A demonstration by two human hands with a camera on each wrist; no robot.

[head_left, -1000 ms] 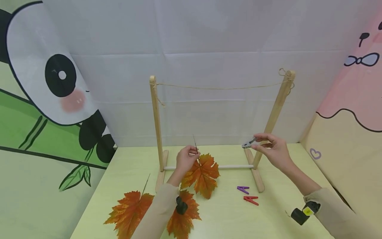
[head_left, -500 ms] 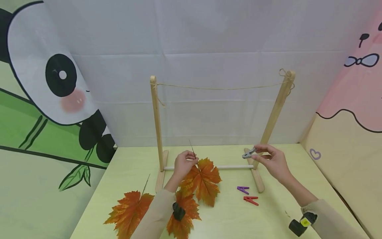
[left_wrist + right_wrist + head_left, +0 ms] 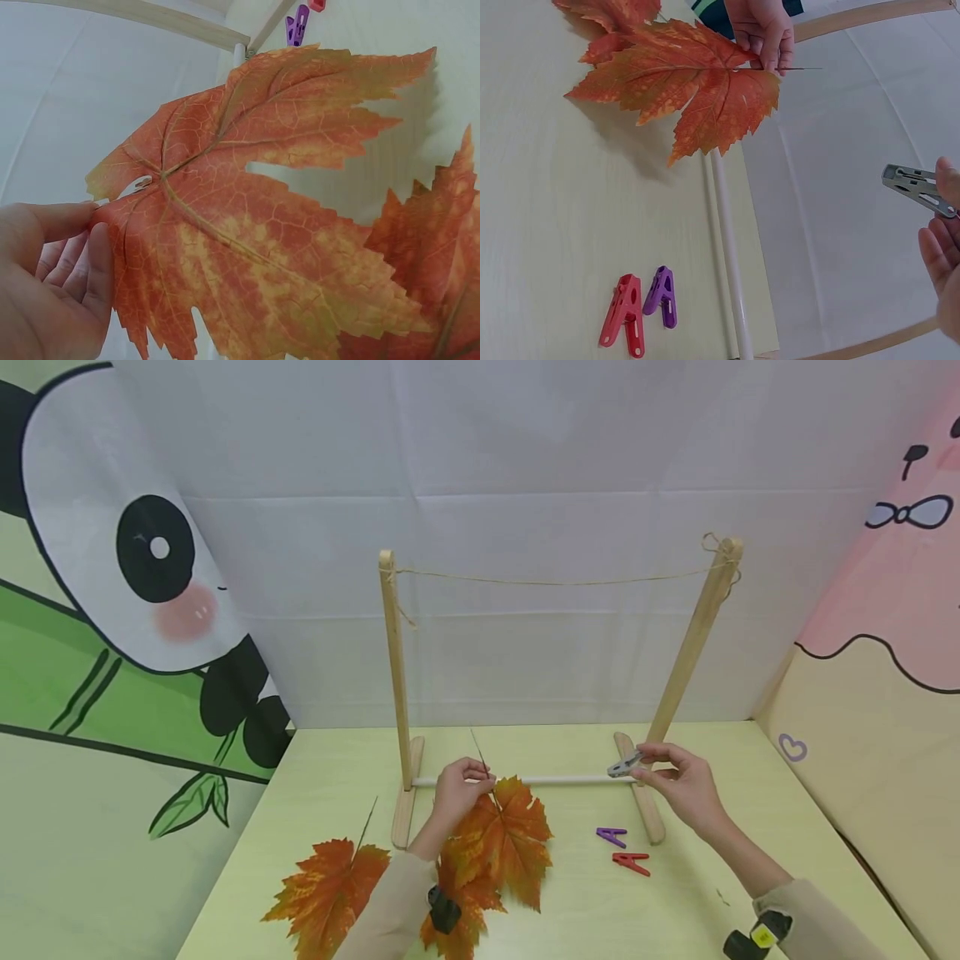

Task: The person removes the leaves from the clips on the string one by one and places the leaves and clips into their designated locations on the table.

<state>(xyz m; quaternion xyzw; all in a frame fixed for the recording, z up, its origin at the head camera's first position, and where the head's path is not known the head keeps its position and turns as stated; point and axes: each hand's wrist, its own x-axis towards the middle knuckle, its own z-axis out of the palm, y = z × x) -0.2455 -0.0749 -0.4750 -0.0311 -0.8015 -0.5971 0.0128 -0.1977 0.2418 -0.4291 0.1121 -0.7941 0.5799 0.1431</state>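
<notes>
My left hand (image 3: 456, 793) pinches the stem of an orange maple leaf (image 3: 513, 843), whose blade hangs below the fingers with the thin stem poking up above them. In the left wrist view the leaf (image 3: 247, 187) fills most of the picture, thumb and forefinger at its base. Over at the right, my right hand (image 3: 686, 785) holds a grey clothespin (image 3: 624, 765) by its handle end between thumb and fingers, its nose pointing left. The right wrist view shows that grey clothespin (image 3: 915, 186) against the white backdrop.
A wooden frame with two posts (image 3: 395, 668) carries a string (image 3: 540, 582) across its top and a white rod (image 3: 570, 780) low down. Another maple leaf (image 3: 326, 889) lies at left, and one (image 3: 457, 922) sits partly under the left arm. Purple (image 3: 612, 836) and red (image 3: 632, 862) clothespins lie on the table.
Both hands have moved down, the left with its leaf and the right with the grey clothespin. The held leaf now overlaps more of the leaf lying beneath it.
</notes>
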